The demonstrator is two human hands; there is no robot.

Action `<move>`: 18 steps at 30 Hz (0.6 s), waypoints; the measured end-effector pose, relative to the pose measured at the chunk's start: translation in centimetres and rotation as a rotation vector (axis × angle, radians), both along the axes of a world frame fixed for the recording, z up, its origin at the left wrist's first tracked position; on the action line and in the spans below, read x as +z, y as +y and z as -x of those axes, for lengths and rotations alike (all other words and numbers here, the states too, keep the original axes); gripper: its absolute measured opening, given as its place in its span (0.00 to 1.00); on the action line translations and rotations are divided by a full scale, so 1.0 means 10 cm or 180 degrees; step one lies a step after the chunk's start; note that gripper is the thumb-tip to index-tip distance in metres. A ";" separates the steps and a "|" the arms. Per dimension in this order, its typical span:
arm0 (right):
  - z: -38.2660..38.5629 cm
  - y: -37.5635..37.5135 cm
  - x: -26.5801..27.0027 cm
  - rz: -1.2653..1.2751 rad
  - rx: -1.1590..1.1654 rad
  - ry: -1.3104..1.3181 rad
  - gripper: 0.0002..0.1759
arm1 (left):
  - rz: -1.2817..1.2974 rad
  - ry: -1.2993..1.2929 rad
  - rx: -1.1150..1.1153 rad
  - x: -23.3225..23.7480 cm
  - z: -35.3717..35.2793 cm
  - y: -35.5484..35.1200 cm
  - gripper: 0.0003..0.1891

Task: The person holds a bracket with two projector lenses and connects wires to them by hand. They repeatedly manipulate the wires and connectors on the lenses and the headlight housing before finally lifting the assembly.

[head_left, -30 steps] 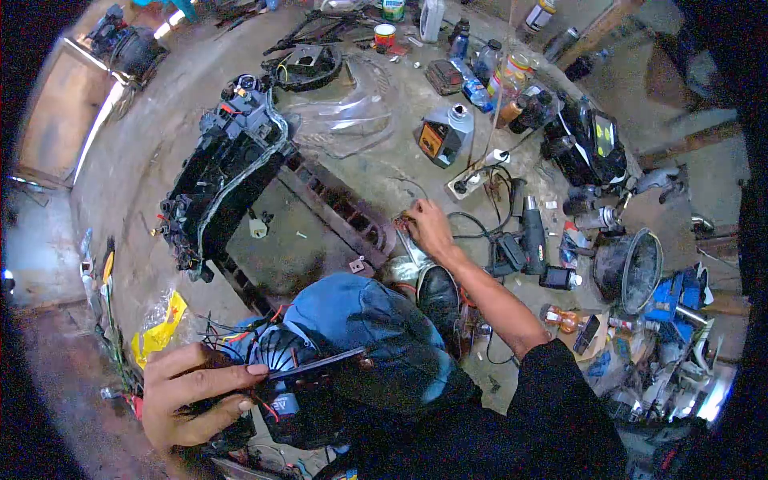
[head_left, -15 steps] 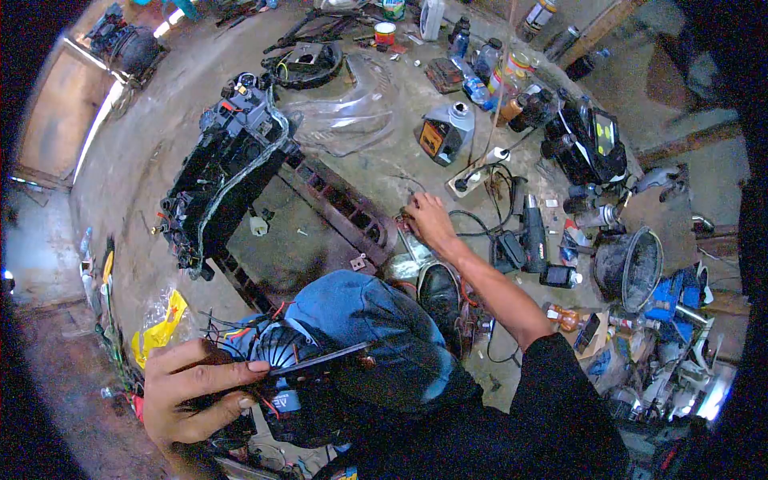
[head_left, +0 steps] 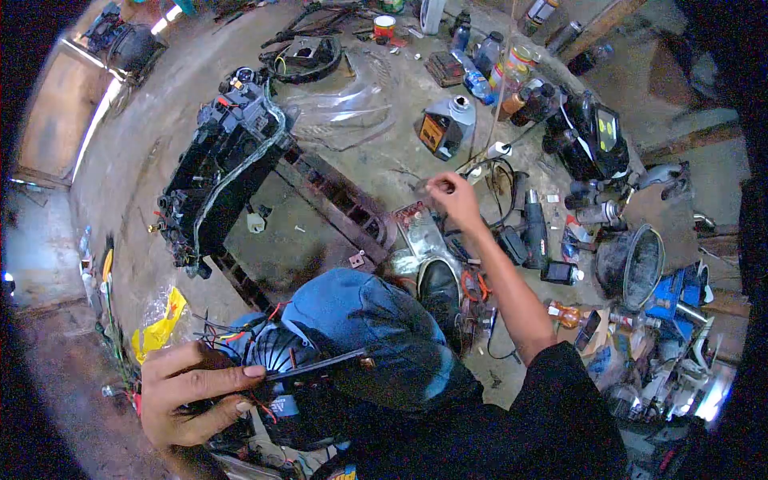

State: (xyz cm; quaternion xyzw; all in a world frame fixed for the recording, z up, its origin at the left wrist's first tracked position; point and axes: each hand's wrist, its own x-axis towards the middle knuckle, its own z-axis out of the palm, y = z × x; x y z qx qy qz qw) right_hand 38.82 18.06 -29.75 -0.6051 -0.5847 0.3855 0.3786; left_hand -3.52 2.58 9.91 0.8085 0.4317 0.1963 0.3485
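Note:
My left hand (head_left: 200, 392) is closed in a pinch, thumb and fingers gripping a thin, dark, flat piece (head_left: 324, 366) seen nearly edge-on above my lap. Below it are loose coloured wires and a round, finned dark part (head_left: 276, 350). My right hand (head_left: 454, 202) is raised over the floor with its fingers curled together; whatever is between them cannot be made out. Just beneath that hand lies a silver metal case (head_left: 428, 238) with small reddish bits at its far end, beside my black shoe (head_left: 439, 286).
A large black housing (head_left: 220, 168) with a cable rests on a rusty metal frame (head_left: 336, 196). Farther back stand a grey oil bottle (head_left: 448, 128) and several other bottles. A heat gun (head_left: 534, 232), a black bucket (head_left: 628, 268) and cables lie to the right.
My right hand has lifted up and to the right from the metal case, uncovering the reddish bits at its far end. My left hand keeps its pinch, almost unmoved.

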 end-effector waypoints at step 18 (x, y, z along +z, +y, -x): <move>-0.37 -0.16 0.50 0.0718 -0.0344 0.1614 0.15 | 0.0063 0.0440 -0.0091 0.16 -0.04 -0.02 0.17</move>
